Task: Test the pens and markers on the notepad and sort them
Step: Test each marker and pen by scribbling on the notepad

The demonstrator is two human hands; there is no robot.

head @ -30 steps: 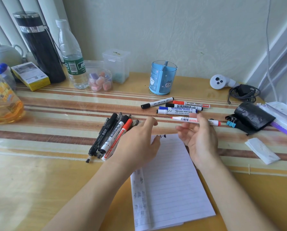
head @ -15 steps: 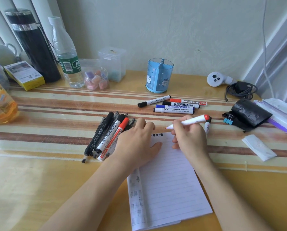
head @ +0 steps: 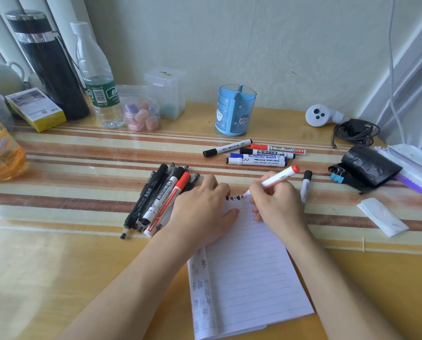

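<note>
Red-tipped white marker [head: 276, 179], white lined notepad [head: 249, 261], blue cartoon-printed cup [head: 234, 111], brown-striped table [head: 82, 153].

Desk top [head: 82, 266]: striped wood-look, glossy, reflects light. Notepad [head: 249, 278]: matt lined paper. Red marker [head: 276, 180]: smooth white plastic barrel, glossy red end. Far markers [head: 256, 157]: same smooth plastic, printed labels. Pen holder [head: 234, 111]: translucent blue plastic, glossy. Water bottle [head: 99, 82]: clear ribbed plastic. Flask [head: 53, 77]: glossy black body, shiny metal band. Lidded box [head: 166, 92]: frosted clear plastic. Bag roll [head: 369, 165]: black plastic film, crinkled, slight sheen. Binder clips [head: 336, 176]: blue painted metal. Folded tissue [head: 381, 215]: soft matt white paper. Wall [head: 254, 45]: matt, faintly embossed.
</note>
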